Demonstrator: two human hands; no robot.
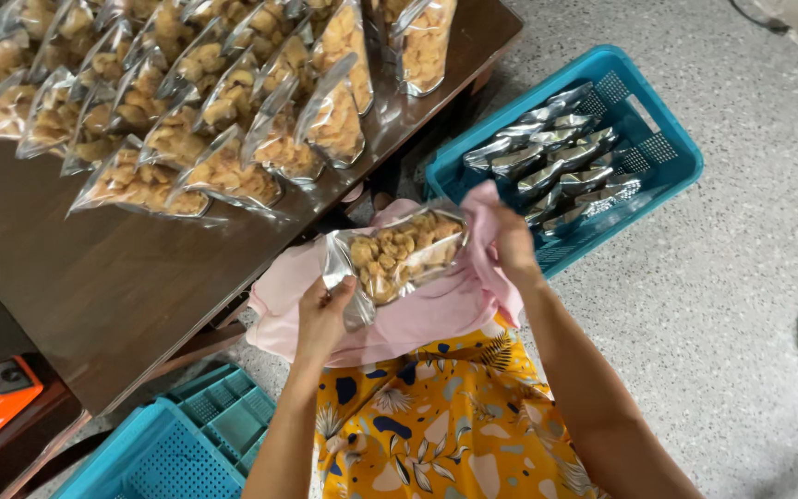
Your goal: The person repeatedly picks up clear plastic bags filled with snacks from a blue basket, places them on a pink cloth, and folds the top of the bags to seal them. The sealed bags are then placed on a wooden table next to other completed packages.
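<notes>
The snack pouch (399, 254) is a clear-fronted bag with silvery foil edges, filled with pale golden, knobbly fried pieces. It lies tilted over a pink cloth (417, 314) spread on the person's lap, just beside the edge of the dark wooden worktop (94, 277). The left hand (323, 319) grips the pouch's lower left corner, its fingers (339, 294) closed around the foil edge. The right hand (514, 248) is at the pouch's right end, bunched into the pink cloth there with fingers curled shut; whether it touches the pouch itself or only the cloth cannot be told.

On the worktop stand rows of filled pouches (223, 102) of the same kind, leaning against one another, each showing the same golden pieces. On the grey floor to the right sits a blue plastic crate (671, 162) with a row of silvery pouches (561, 162) lying in it, overlapping, their foil sides up. Lower left, under the worktop's edge, another blue crate (168, 448) is partly in view; its contents cannot be seen. The person wears a yellow patterned garment (445, 425).
</notes>
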